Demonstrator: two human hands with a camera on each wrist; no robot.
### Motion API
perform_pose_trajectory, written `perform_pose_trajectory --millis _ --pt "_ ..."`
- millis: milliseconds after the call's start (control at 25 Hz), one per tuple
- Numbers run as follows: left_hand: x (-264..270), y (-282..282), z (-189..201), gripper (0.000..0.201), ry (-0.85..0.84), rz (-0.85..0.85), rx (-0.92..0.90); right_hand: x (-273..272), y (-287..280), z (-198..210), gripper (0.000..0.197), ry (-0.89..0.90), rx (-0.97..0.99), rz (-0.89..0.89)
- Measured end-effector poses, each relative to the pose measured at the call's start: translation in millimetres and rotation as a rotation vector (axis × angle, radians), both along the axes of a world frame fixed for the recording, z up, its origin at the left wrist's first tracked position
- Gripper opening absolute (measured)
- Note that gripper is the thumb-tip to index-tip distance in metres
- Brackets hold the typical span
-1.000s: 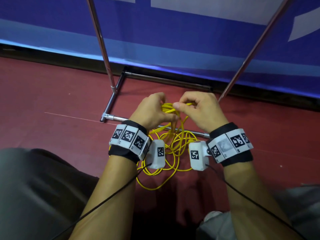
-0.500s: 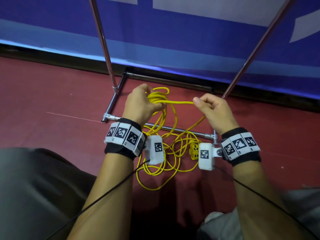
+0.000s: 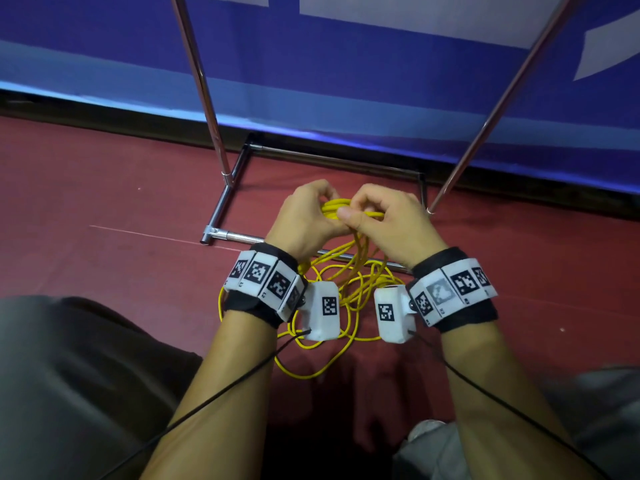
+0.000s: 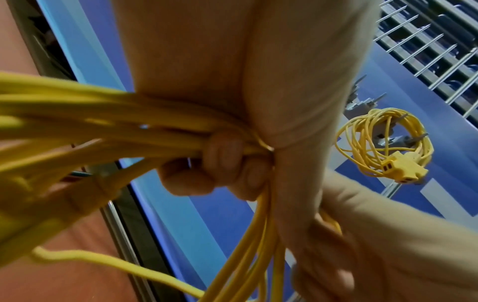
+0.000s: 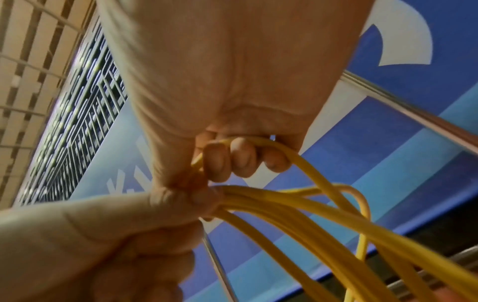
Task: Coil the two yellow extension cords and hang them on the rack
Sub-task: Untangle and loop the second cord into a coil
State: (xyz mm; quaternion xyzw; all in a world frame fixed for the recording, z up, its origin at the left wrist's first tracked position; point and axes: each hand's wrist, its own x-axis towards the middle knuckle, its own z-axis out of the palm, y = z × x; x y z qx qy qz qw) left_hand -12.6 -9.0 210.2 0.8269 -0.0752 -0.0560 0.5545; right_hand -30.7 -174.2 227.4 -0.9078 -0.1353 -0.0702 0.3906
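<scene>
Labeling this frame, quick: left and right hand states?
Left hand: closed, gripping the yellow cord loops.
Right hand: closed, pinching a strand of the same cord.

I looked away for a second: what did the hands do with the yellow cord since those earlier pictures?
The right hand, half a second ago out to the right drawing a strand taut, came back in to the left hand, bringing another loop to the bundle of cord. Both hands kept their grip. The loose cord on the floor and the rack stayed put.
</scene>
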Motion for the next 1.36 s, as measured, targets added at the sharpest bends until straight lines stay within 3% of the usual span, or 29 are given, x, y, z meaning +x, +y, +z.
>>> perform_pose_trajectory --millis 120,200,280,360,440,520,720,840,920,1000,1120,1240,1360 --pt "5 10 4 0.037 -0.026 0.100 -0.024 1 -19 -12 0.067 0.112 -0.231 -0.116" --pt "8 19 5 0.038 -0.043 0.172 -0.038 1 -32 -19 0.078 0.191 -0.117 -0.129" --pt "9 23 7 0.041 -0.031 0.190 -0.061 2 -32 -19 0.069 0.134 0.089 -0.153" --pt "8 22 6 0.045 -0.017 0.140 -0.046 4 -22 -14 0.048 0.030 0.227 -0.152" --pt "6 16 4 0.049 -0.013 0.091 -0.003 4 -7 -10 0.029 0.012 0.265 -0.083" --pt "3 8 4 0.048 -0.013 0.064 0.013 3 2 -10 0.026 0.011 0.261 -0.046" --pt "-1 9 11 0.038 0.080 0.066 -0.226 4 -22 -22 0.063 0.100 0.016 -0.100" --pt "4 18 19 0.035 0.080 0.198 -0.359 1 -42 -33 0.068 0.188 0.039 -0.140" --pt "8 26 17 0.037 0.011 0.378 -0.359 -1 -50 -39 0.060 0.216 0.044 -0.182" --pt "12 34 12 0.040 -0.046 0.498 -0.319 -1 -51 -40 0.034 0.187 0.052 -0.239" --pt "14 37 10 0.038 -0.111 0.490 -0.165 -1 -41 -27 0.008 0.023 -0.055 -0.301" --pt "16 33 8 0.039 -0.123 0.447 -0.159 -4 -23 -9 0.007 0.003 -0.359 -0.132" --pt "14 23 4 0.043 -0.085 0.354 -0.235 -10 0 -2 0.015 0.072 -0.389 0.170"
